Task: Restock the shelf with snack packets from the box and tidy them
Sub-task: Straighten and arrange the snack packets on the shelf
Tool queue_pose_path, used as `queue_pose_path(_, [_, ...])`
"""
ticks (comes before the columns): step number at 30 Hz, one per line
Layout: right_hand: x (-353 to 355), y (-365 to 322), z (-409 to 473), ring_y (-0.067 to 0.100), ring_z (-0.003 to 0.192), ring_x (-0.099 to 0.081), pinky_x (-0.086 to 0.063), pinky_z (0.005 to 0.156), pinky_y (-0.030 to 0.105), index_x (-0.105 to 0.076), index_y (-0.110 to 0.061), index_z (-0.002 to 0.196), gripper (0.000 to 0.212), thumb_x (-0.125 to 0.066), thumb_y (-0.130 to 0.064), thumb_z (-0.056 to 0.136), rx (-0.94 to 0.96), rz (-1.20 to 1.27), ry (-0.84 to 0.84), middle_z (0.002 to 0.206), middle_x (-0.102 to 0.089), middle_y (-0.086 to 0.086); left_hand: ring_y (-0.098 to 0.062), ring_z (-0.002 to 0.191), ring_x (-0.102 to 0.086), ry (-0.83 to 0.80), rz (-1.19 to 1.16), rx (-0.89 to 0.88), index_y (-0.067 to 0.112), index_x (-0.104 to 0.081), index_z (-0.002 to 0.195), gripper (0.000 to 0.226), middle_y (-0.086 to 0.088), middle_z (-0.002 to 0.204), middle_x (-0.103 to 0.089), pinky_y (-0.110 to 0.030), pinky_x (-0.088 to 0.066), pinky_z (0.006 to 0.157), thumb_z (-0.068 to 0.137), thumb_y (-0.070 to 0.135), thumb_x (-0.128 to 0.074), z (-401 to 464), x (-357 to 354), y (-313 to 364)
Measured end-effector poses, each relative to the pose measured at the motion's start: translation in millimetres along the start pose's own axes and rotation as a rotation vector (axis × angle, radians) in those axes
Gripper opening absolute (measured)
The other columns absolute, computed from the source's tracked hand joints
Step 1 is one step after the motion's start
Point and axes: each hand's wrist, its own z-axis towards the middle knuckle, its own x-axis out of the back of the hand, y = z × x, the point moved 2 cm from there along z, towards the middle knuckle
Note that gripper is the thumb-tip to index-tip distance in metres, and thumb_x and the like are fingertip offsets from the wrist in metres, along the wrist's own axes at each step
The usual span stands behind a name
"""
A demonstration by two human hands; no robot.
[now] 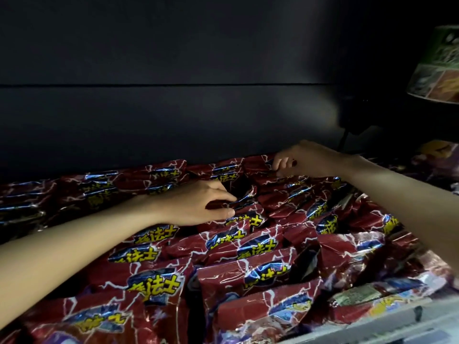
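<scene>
on the shelf's back panel (173, 120) side: red snack packets (223, 244) in overlapping rows. left hand (198, 204) pinches one packet (244, 201) before the panel, likely seating it. right hand (305, 158), nearer the panel, fingers curled on a rear packet's edge (260, 165), likely straightening. box unseen.

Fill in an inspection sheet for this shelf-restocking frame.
Surface: shelf almost wholly covered; only its pale front edge shows.
Job's things: red snack packets in overlapping rows, uneven near the back; no box in view.
Clutter: green cup-shaped container and yellow-purple packets at right.
Hands: left hand pinches a mid-shelf packet; right hand grips a back-row packet.
Cables: dark cord-like shape, unclear.
Surroundings: dark back panel, dim light.
</scene>
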Motion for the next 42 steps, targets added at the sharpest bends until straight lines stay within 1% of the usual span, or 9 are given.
queue_pose_path(4, [12.3, 23.6, -0.4, 0.011, 0.081, -0.063, -0.053, 0.081, 0.039, -0.067, -0.023, 0.099, 0.013, -0.066, -0.020, 0.087, -0.053, 0.005, 0.220, 0.091, -0.067, -0.008, 0.001, 0.117, -0.044, 0.001, -0.023, 0.002, 0.033, -0.053, 0.131, 0.045, 0.015, 0.133, -0.046, -0.020, -0.034, 0.101, 0.092, 0.053, -0.043, 3.1, 2.8, -0.9])
queue_pose_path(8, [2.9, 40.7, 0.1, 0.021, 0.104, -0.059, -0.048, 0.091, 0.040, -0.061, -0.021, 0.117, 0.029, -0.063, -0.018, 0.088, -0.137, -0.172, 0.153, 0.114, -0.061, 0.000, 0.001, 0.113, -0.048, 0.060, -0.079, 0.012, 0.034, -0.058, 0.122, 0.035, 0.017, 0.124, -0.050, -0.028, -0.037, 0.102, 0.095, 0.047, -0.040, 7.9, 1.9, -4.1])
queue_pose_path(15, [-11.7, 27.6, -10.8, 0.014, 0.099, -0.057, -0.047, 0.085, 0.034, -0.067, -0.022, 0.107, 0.021, -0.065, -0.031, 0.087, 0.083, -0.080, 0.145, 0.107, -0.061, -0.003, -0.001, 0.121, -0.041, 0.082, -0.043, 0.005, 0.037, -0.055, 0.120, 0.027, 0.015, 0.132, -0.045, -0.026, -0.032, 0.106, 0.095, 0.043, -0.046, 11.0, -5.9, -6.0])
queue_pose_path(18, [-16.0, 10.3, -6.8, 0.012, 0.094, -0.060, -0.045, 0.078, 0.026, -0.068, -0.021, 0.109, 0.026, -0.065, -0.036, 0.088, 0.147, -0.070, 0.034, 0.103, -0.063, -0.004, -0.001, 0.121, -0.041, 0.089, -0.046, 0.012, 0.036, -0.055, 0.121, 0.029, 0.013, 0.131, -0.046, -0.025, -0.032, 0.105, 0.095, 0.043, -0.046, 9.5, -6.2, -6.1])
queue_pose_path(22, [-18.9, -2.7, 4.4, 0.018, 0.103, -0.062, -0.042, 0.080, 0.025, -0.057, -0.023, 0.129, 0.038, -0.059, -0.034, 0.092, 0.134, -0.274, -0.088, 0.117, -0.065, 0.001, 0.001, 0.117, -0.038, 0.093, 0.000, 0.039, 0.040, -0.054, 0.125, 0.035, 0.017, 0.125, -0.045, -0.020, -0.029, 0.102, 0.093, 0.048, -0.042, 3.8, -6.0, -2.6])
queue_pose_path(25, [-13.9, -17.8, 10.8, 0.022, 0.104, -0.061, -0.041, 0.077, 0.027, -0.058, -0.023, 0.128, 0.035, -0.054, -0.036, 0.095, 0.157, -0.427, -0.026, 0.113, -0.066, 0.003, 0.005, 0.112, -0.042, 0.081, 0.004, 0.051, 0.038, -0.053, 0.129, 0.038, 0.022, 0.121, -0.047, -0.012, -0.031, 0.096, 0.095, 0.047, -0.040, -2.8, -4.9, 2.4])
queue_pose_path(30, [-1.3, -51.8, 19.2, 0.023, 0.108, -0.060, -0.038, 0.076, 0.029, -0.062, -0.020, 0.117, 0.030, -0.056, -0.037, 0.094, 0.205, -0.300, 0.140, 0.110, -0.067, 0.001, 0.006, 0.113, -0.047, 0.092, -0.006, 0.044, 0.035, -0.052, 0.132, 0.039, 0.020, 0.127, -0.052, -0.015, -0.034, 0.098, 0.097, 0.044, -0.039, -7.8, -3.3, 3.7])
queue_pose_path(38, [-25.5, -102.9, 53.7, 0.020, 0.101, -0.062, -0.044, 0.079, 0.030, -0.066, -0.014, 0.107, 0.022, -0.061, -0.028, 0.091, 0.299, -0.184, 0.131, 0.105, -0.068, 0.002, -0.001, 0.126, -0.040, 0.093, 0.058, 0.059, 0.028, -0.051, 0.134, 0.036, 0.011, 0.137, -0.050, -0.008, -0.023, 0.096, 0.102, 0.025, -0.036, -13.6, 0.9, -4.1])
queue_pose_path(42, [-27.9, -104.2, 62.0, 0.015, 0.095, -0.064, -0.049, 0.081, 0.030, -0.070, -0.015, 0.105, 0.025, -0.067, -0.032, 0.086, 0.289, -0.059, 0.067, 0.103, -0.070, 0.000, -0.004, 0.120, -0.042, 0.167, 0.119, 0.038, 0.028, -0.059, 0.127, 0.037, 0.012, 0.132, -0.054, -0.015, -0.026, 0.099, 0.099, 0.011, -0.041, -9.0, 4.0, -7.1])
